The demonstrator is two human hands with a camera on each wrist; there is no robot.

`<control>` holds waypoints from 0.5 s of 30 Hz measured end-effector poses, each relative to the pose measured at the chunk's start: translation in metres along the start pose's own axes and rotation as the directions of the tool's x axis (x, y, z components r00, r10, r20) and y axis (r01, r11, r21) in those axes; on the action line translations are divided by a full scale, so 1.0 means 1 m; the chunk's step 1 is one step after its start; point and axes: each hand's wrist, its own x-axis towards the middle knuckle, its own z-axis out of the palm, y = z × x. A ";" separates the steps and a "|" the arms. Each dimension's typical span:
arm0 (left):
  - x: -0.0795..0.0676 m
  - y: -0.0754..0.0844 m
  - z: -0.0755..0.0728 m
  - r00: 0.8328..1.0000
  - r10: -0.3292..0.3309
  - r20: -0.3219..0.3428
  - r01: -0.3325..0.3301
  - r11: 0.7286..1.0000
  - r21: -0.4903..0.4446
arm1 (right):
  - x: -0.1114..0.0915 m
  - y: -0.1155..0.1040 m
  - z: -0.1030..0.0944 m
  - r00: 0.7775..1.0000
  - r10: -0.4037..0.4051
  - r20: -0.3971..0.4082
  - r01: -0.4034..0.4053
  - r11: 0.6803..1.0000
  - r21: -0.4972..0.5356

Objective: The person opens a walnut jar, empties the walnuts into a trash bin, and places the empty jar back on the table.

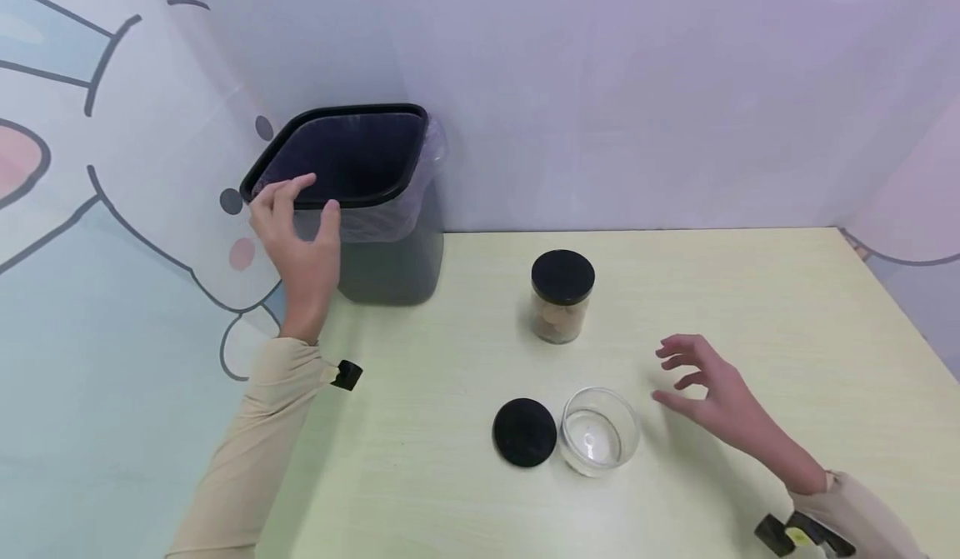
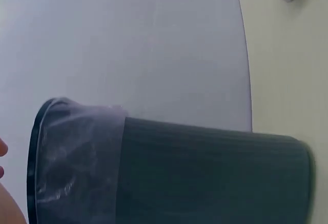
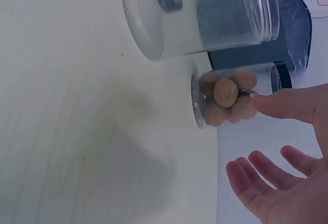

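My left hand [image 1: 300, 247] is raised at the near rim of a grey trash bin [image 1: 393, 267], fingers spread and loosely bent with nothing between them. The bin has a black rim and a clear plastic liner [image 2: 77, 157]. Over the table on the right, my right hand [image 1: 716, 396] hovers with relaxed, parted fingers and holds nothing. Just left of it stands an uncovered clear jar [image 1: 600, 430], with nothing inside. A round black lid [image 1: 525, 432] lies flat beside that jar. Farther back is a capped jar [image 1: 561, 301] holding several round brown walnut-like balls [image 3: 225, 93].
The pale wooden table [image 1: 420, 492] reaches back to a plain whitish curtain [image 1: 637, 84]. At the left, a cartoon-printed cloth [image 1: 135, 292] hangs close beside the bin and left arm. The table's right edge runs diagonally near another printed cloth.
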 end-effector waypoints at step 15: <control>-0.017 0.023 0.015 0.991 0.077 0.107 -0.066 0.993 -0.100 | 0.023 0.004 -0.006 0.998 0.063 -0.001 -0.063 0.998 -0.001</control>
